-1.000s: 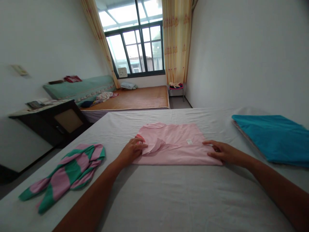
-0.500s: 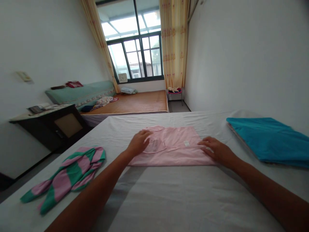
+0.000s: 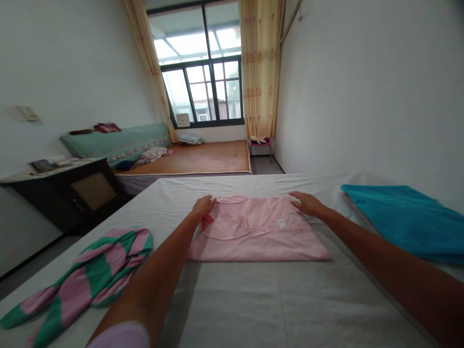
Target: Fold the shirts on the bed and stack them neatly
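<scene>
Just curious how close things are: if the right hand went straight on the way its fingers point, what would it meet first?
Probably the pink garment: the right hand points leftward, its fingers at the garment's far right corner. Whether they touch it is unclear.

No legible txt, tag (image 3: 282,224) on pink garment (image 3: 261,247) (too tiny) & clock (image 3: 182,120) incl.

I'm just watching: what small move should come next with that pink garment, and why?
Probably pinch the far edge of the pink garment at both corners and bring it toward the near side. The left hand and right hand are at the two far corners, and the near part lies folded over while the far part looks spread flat.
</scene>
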Tool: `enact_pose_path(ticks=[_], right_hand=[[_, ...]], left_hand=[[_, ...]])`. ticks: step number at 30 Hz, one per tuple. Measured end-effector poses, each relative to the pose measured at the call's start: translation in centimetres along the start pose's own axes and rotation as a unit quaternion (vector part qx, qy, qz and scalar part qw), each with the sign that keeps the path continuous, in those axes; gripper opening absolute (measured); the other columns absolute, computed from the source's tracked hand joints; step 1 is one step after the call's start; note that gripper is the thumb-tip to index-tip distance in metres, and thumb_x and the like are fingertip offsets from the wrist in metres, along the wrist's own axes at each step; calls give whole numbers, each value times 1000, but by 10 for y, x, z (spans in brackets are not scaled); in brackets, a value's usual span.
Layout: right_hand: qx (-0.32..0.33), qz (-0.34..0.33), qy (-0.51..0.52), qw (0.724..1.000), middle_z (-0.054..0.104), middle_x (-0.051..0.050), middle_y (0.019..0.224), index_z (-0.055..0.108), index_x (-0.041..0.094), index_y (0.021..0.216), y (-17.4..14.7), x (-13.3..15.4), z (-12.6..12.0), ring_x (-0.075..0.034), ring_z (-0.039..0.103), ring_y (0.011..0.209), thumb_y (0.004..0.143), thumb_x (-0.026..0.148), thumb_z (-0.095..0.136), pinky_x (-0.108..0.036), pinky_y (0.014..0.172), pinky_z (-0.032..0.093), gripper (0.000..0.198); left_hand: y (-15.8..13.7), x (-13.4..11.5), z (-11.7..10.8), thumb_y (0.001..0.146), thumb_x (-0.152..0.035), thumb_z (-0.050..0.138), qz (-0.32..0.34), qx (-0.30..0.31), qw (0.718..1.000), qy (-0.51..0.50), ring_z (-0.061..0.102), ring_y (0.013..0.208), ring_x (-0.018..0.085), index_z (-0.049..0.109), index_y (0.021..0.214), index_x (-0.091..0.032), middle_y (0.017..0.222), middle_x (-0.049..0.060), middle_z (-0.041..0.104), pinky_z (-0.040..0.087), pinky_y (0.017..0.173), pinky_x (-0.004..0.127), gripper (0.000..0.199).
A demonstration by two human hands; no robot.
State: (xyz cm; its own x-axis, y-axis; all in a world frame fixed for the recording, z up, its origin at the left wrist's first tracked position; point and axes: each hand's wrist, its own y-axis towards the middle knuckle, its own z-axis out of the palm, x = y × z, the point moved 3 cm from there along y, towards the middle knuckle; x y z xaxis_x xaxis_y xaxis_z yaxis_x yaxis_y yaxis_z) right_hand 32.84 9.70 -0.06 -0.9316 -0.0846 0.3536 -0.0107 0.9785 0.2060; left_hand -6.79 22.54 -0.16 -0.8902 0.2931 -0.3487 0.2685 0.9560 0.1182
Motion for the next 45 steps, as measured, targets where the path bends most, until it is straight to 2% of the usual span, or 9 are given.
enact_pose_path(ticks=[5, 8, 12, 16, 19, 25, 32, 38, 45], right_hand=[[-7, 87, 7, 996, 53, -20, 135, 51, 14, 131, 32, -10, 31, -36, 48, 121, 79, 38, 55, -49, 97, 38, 57], [33, 89, 60, 994, 65, -17, 116, 64, 12, 112, 43, -12, 32, -32, 58, 105, 74, 37, 59, -41, 87, 44, 46], [73, 62, 160, 982, 68, -4, 77, 68, 14, 85, 44, -11, 19, -19, 61, 73, 73, 42, 57, -28, 64, 46, 32], [21, 91, 326, 941, 65, -3, 76, 62, 14, 96, 34, -17, 15, -15, 57, 65, 71, 45, 60, -24, 54, 43, 40], [9, 106, 296, 949, 64, -3, 71, 65, 14, 89, 27, -19, 23, -14, 54, 61, 67, 43, 64, -23, 51, 40, 37], [13, 86, 305, 948, 60, -1, 61, 66, 15, 75, 25, -3, 22, -12, 49, 54, 69, 44, 62, -23, 47, 36, 31], [33, -17, 446, 894, 71, -7, 88, 69, 17, 80, -3, -3, -13, -21, 63, 84, 60, 48, 77, -33, 79, 48, 37], [222, -75, 342, 910, 72, -9, 93, 73, 16, 78, -47, -15, -8, -25, 63, 93, 67, 45, 73, -36, 87, 45, 31], [146, -78, 322, 932, 72, -8, 93, 72, 17, 78, -54, -24, 4, -25, 64, 93, 71, 43, 67, -36, 87, 46, 28]], left_hand=[[23, 3, 15, 84, -43, 52, -35, 11, 991, -130, 63, 76, 22, 71, 81, -13, 76, 9, 68, 43, 64, 27, 36], [33, -1, 22, 72, -44, 65, -36, 40, 972, -227, 56, 55, 16, 72, 81, -11, 59, 3, 62, 39, 53, 25, 34], [42, -11, 19, 61, -35, 75, -22, 49, 933, -356, 55, 55, 12, 71, 102, -9, 68, 4, 66, 41, 53, 24, 49], [43, -14, 11, 60, -35, 77, -14, 11, 888, -459, 61, 70, 12, 63, 118, -14, 92, 7, 68, 47, 64, 22, 64], [39, -8, 18, 57, -36, 79, -46, -4, 872, -487, 59, 64, 11, 65, 110, -13, 82, 5, 66, 46, 58, 22, 60], [35, -21, 26, 56, -26, 78, -85, 25, 869, -486, 46, 44, 7, 68, 86, -8, 55, -2, 55, 36, 43, 19, 37], [-8, -39, -42, 58, -17, 75, 100, 108, 842, -519, 55, 61, 8, 50, 134, -17, 72, -2, 61, 39, 56, 17, 80], [-78, -17, -30, 65, -10, 60, 160, 236, 903, -322, 59, 68, 13, 53, 131, -14, 79, 2, 69, 42, 59, 20, 67], [-102, -25, -24, 72, -10, 55, 261, 160, 938, -161, 63, 92, 19, 73, 100, -15, 101, 8, 72, 46, 84, 29, 34]])
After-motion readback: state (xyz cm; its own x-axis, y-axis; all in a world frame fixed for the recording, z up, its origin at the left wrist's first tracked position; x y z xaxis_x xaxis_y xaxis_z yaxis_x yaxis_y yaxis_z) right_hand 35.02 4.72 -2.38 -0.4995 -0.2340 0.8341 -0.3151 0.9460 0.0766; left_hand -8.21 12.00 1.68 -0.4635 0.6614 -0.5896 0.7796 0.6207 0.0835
